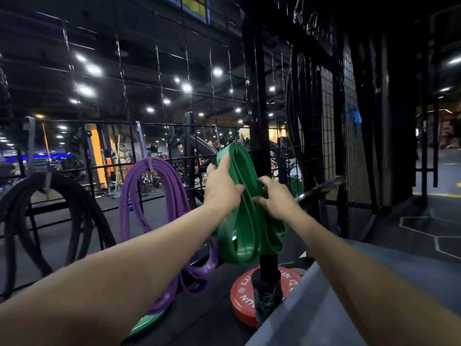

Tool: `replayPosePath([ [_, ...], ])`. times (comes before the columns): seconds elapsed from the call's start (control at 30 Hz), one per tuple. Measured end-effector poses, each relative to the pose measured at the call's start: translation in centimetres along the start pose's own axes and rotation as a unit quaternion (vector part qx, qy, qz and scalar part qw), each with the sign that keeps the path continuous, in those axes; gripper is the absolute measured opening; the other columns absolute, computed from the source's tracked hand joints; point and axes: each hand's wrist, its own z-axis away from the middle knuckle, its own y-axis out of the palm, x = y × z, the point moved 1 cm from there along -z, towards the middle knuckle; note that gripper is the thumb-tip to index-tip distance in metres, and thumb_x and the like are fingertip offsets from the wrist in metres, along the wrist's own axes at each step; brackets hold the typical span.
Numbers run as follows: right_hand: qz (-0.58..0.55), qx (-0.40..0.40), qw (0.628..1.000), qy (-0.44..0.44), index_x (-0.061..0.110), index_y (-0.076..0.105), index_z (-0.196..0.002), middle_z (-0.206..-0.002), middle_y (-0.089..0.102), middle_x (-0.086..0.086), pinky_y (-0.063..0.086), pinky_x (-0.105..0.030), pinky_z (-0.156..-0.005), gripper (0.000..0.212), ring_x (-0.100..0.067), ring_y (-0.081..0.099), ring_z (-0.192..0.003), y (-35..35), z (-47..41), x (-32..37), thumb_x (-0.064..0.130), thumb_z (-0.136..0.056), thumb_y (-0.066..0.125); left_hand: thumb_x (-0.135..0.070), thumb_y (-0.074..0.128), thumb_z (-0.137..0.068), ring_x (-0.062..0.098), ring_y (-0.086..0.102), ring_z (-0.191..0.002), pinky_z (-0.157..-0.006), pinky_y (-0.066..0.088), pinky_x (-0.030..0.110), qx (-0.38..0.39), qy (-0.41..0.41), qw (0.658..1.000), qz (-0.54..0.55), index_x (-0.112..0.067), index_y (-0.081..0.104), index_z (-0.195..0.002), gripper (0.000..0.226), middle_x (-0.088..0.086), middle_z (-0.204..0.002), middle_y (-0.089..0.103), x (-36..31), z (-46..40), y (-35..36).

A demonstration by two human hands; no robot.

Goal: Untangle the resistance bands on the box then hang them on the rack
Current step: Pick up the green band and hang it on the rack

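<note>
Green resistance bands (245, 221) hang in loops from a hook (236, 145) on the black wire rack (174, 108). My left hand (222, 186) holds the bands' left strands, fingers reaching up along them and thumb pressed on the front. My right hand (274, 196) grips the right strands with curled fingers at mid height. Purple resistance bands (152, 196) hang from a second hook to the left, their lower loops trailing down onto the floor. Black bands (74, 203) hang at the far left.
A red weight plate (264, 293) lies on the floor around a black upright post (259, 121). A green plate (147, 323) lies lower left. A grey box surface (349, 283) fills the lower right. A barbell end (321, 188) pokes out behind the rack.
</note>
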Motion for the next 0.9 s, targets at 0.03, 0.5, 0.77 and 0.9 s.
replayPosePath([
  [0.03,0.000,0.000,1.000,-0.003,0.018,0.049,-0.125,-0.111,0.063,-0.006,0.048,-0.036,-0.085,0.038,-0.025,0.059,-0.100,-0.2,0.0,-0.2,0.017,-0.089,0.061,-0.006,0.065,-0.084,0.022,0.056,-0.104,-0.080,0.054,0.030,0.009,0.002,1.000,0.009,-0.033,0.012,-0.148,0.088,0.011,-0.140,0.029,-0.1,0.5,0.2],
  [0.5,-0.023,0.040,0.999,0.014,0.018,0.056,-0.125,-0.119,0.064,-0.008,0.047,-0.039,-0.097,0.040,-0.025,0.059,-0.111,4.1,1.8,-3.0,0.006,-0.088,0.056,0.015,0.050,-0.079,0.026,0.018,-0.143,-0.104,0.036,0.030,0.088,0.077,0.972,-0.203,-0.010,0.005,-0.149,0.087,0.000,-0.157,-0.008,3.8,6.1,1.4],
  [0.77,0.005,0.053,0.996,0.075,0.016,0.017,-0.148,-0.155,0.018,-0.002,0.024,-0.032,-0.112,0.063,-0.023,0.025,-0.140,3.3,3.4,-3.4,0.009,-0.094,0.048,0.012,0.052,-0.081,0.027,0.014,-0.142,-0.102,0.040,0.034,0.099,0.060,0.964,-0.241,-0.013,0.012,-0.149,0.082,-0.003,-0.157,-0.010,4.1,6.2,0.7],
  [0.9,0.030,0.045,0.995,0.083,0.014,0.028,-0.143,-0.147,0.032,-0.007,0.035,-0.037,-0.106,0.055,-0.027,0.039,-0.130,2.2,4.5,-2.6,0.009,-0.093,0.051,0.002,0.056,-0.086,0.025,0.004,-0.144,-0.110,0.030,0.035,0.107,0.055,0.955,-0.272,-0.016,0.009,-0.149,0.081,-0.005,-0.157,-0.010,4.0,6.6,-0.1],
])
